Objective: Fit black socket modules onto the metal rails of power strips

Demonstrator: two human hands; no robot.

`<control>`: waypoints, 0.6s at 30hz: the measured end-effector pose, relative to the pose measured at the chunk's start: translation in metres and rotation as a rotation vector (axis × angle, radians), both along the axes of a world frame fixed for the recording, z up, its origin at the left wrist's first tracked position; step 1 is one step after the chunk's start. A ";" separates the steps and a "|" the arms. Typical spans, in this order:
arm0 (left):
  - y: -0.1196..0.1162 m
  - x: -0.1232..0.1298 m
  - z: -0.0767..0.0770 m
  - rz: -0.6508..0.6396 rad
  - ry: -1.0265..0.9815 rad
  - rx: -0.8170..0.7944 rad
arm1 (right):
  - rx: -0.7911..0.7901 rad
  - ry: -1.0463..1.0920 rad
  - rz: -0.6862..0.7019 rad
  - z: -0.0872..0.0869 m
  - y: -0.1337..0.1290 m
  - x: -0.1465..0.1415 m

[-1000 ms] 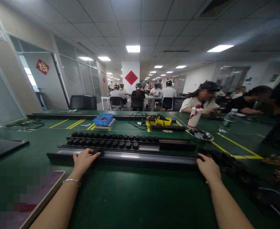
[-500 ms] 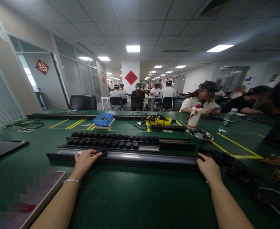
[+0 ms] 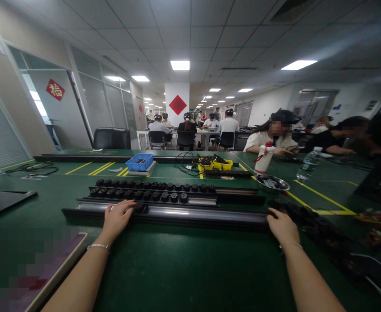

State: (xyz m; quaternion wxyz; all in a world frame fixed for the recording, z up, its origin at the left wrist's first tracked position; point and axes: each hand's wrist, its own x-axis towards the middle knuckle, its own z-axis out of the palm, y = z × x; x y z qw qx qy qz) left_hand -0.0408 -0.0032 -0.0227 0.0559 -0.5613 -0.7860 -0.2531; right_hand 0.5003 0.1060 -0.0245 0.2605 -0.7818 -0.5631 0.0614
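Basically, I've got left hand (image 3: 117,219) half-curled by the black piece (image 3: 141,208) on the front rail (image 3: 203,214), right hand (image 3: 283,226) half-curled at the rail's right end, grips unclear; crooked pushing could jam the piece.

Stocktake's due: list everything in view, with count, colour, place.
Table: 1, green, foreground
Front rail: 1, black, between hands
Small part: 1+, black, on front rail
Rear rails: 2+, black, behind
Round parts: many, black, along rear rails
Basket: 1, blue, farther back
Tray: 1, yellow, right of basket
Bowl: 1, silver, beyond right hand
Tumbler: 1, white-red, behind bowl
Bottle: 1, clear, right of bowl
Cables: several, black, around tray
Dark pile: uncountable, black, right
Panel: 1, black, left edge
Blurred object: 1, purple, lower left
Signs: 3+, red, background
Lights: many, white, ceiling
People: several, white or black tops, beyond
Left hand: 1, bare, beside small part
Right hand: 1, bare, front rail's right end
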 end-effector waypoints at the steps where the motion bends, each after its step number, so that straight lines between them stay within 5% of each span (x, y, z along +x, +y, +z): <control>1: 0.001 0.001 -0.001 0.006 0.008 0.000 | 0.000 -0.002 -0.001 0.000 0.000 0.000; 18: -0.002 0.010 0.008 -0.044 0.013 -0.004 | -0.016 0.010 -0.009 0.002 -0.001 -0.002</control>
